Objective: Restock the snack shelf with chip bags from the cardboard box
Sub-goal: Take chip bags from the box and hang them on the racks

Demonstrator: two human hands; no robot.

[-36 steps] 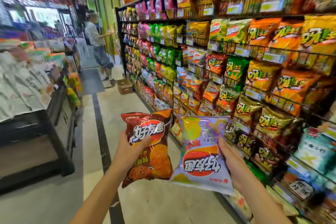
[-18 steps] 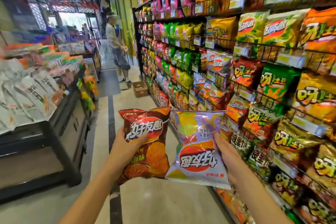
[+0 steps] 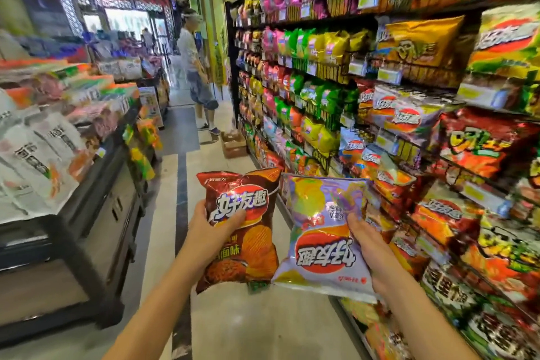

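My left hand (image 3: 214, 235) grips a dark red chip bag (image 3: 248, 242) by its left side, thumb across the front. My right hand (image 3: 369, 245) holds a pale purple chip bag (image 3: 318, 231) upside down by its right edge. Both bags hang side by side over the aisle floor, in front of me. The snack shelf (image 3: 365, 79) runs along the right, its wire racks packed with chip bags. A cardboard box (image 3: 233, 145) sits on the floor far down the aisle beside the shelf foot.
A dark display table (image 3: 96, 193) stacked with white packets lines the left side of the aisle. A person (image 3: 195, 73) stands far ahead near the shelf end. The tiled floor (image 3: 233, 324) between table and shelf forms a narrow walkway.
The view has moved forward along the aisle and closer to the shelf. Both hands keep the same hold on their bags, which sit a little lower in view.
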